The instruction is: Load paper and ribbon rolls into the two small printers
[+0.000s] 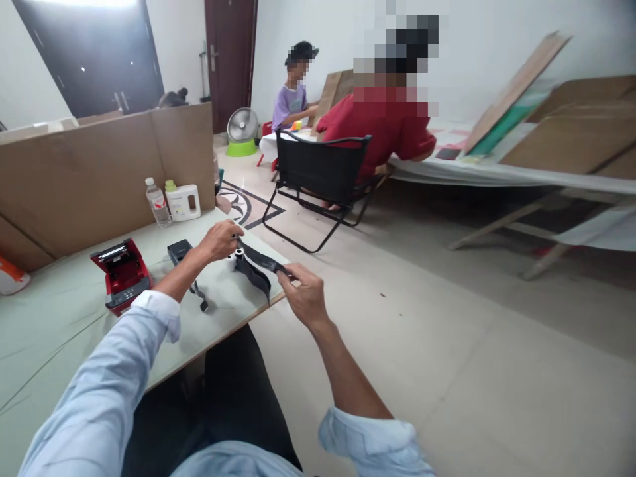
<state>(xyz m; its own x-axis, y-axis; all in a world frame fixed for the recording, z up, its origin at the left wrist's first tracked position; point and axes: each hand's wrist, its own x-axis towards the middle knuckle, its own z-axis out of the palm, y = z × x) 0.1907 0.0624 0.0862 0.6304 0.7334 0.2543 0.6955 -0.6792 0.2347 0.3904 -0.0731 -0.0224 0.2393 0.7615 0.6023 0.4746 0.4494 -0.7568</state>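
A black strap (261,259) is stretched between my two hands over the table's right corner. My left hand (221,240) is closed at its far end, and my right hand (304,291) pinches the near end. Another dark strap-like length (254,281) hangs in a curve just below; I cannot tell if it is the same piece. Under my left hand stand small white rolls (231,263). To the left, a red and black device (126,281) that looks like a small printer has its lid raised. A dark grey box-like device (179,250) lies beside it, partly behind my left forearm, near a short cable (203,301).
A cardboard panel (109,175) stands along the table's back, with a water bottle (158,204) and a white jug (183,203) before it. A black folding chair (322,165) holds a person in red (387,126). Another table (497,169) stands at the right.
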